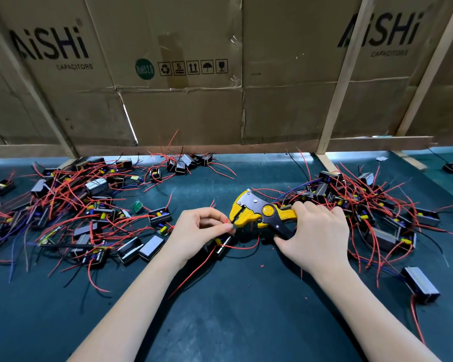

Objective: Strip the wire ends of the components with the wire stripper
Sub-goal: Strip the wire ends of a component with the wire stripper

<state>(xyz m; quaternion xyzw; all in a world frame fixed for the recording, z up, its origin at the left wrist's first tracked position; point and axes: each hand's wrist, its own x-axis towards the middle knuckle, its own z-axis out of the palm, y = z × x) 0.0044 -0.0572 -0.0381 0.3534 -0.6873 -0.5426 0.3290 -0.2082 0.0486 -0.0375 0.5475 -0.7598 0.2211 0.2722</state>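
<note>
At the frame's centre, the left hand (199, 231) is pinching a red wire (226, 225) between thumb and fingertips at the nose of the yellow wire stripper (259, 211), whose handles the right hand (315, 231) is gripping with curled fingers. Wired components are lying heaped at left (71, 205) and right (372, 205) on the dark green mat (233, 309), with AiSHi cardboard (168, 74) walling the top.

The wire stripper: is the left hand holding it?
No, the right hand grips the handles of the wire stripper, while the left hand pinches a red wire at its head.
</note>
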